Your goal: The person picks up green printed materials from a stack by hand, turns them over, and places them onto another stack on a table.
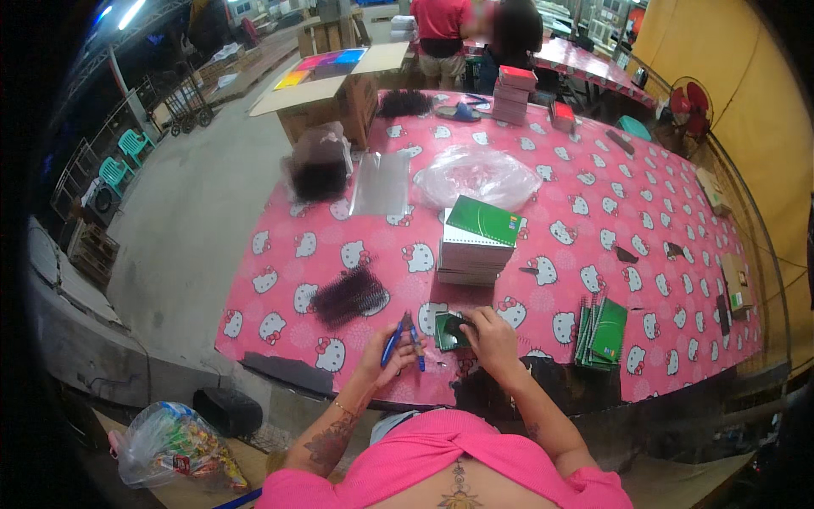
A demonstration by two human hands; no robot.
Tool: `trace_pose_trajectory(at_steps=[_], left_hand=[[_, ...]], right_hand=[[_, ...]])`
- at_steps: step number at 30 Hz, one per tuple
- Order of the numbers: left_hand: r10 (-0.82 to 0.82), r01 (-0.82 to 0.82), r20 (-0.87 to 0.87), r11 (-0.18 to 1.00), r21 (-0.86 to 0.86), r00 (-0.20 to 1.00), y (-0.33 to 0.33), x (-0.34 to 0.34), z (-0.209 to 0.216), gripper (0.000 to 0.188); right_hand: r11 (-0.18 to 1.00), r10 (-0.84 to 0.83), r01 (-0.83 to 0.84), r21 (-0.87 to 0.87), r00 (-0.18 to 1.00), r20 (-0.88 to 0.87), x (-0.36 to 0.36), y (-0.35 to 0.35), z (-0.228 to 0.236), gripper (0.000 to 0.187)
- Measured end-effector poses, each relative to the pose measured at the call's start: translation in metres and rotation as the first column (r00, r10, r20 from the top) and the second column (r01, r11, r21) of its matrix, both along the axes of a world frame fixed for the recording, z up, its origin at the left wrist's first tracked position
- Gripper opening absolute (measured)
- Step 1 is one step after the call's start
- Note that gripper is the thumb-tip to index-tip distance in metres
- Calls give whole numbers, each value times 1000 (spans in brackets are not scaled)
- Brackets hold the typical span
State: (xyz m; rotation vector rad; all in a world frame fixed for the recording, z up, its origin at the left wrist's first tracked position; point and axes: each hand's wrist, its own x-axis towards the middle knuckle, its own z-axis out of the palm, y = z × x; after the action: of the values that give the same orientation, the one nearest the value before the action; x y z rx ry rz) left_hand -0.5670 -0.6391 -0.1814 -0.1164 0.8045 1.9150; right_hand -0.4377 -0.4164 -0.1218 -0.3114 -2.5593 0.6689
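My left hand (397,360) holds blue-handled pliers (391,346), jaws pointing away from me. Just right of it, a small green notebook (444,331) lies near the table's front edge. The bent fingers of my right hand (498,343) grip this notebook's right side and cover part of it. Beyond it rises a tall stack of punched notebooks (477,254), a green cover on top. Right of my right hand sits a pile of green notebooks (607,331) with black spiral bindings. Loose black spiral coils (348,297) lie to the left of the pliers.
A pink patterned cloth (585,246) covers the table. Toward the back are a clear plastic bag (476,176), clear sheets (379,182), bagged black coils (320,170), an open carton (326,106) and red-topped notebooks (512,97). Two people (441,30) stand beyond. A snack bag (182,450) sits lower left.
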Motion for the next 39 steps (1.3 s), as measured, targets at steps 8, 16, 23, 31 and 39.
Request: trace_pose_trajectory(at_steps=[8, 16, 23, 31, 39], left_hand=[[-181, 122, -259, 966, -229, 949, 27, 24, 35, 33], [-129, 66, -267, 971, -231, 955, 46, 31, 14, 30], [-140, 95, -207, 973, -212, 968, 48, 34, 16, 27], [-154, 88, -251, 963, -253, 956, 42, 34, 14, 31], [-132, 81, -236, 974, -214, 963, 41, 38, 10, 33]], right_hand=[[1000, -7, 6, 23, 999, 42, -1, 0, -10, 19], [998, 23, -27, 61, 997, 73, -2, -4, 2, 21], [996, 33, -42, 77, 993, 112, -3, 1, -11, 21], [997, 5, -11, 79, 997, 74, -4, -2, -10, 21], [998, 9, -13, 54, 998, 67, -5, -3, -10, 21]])
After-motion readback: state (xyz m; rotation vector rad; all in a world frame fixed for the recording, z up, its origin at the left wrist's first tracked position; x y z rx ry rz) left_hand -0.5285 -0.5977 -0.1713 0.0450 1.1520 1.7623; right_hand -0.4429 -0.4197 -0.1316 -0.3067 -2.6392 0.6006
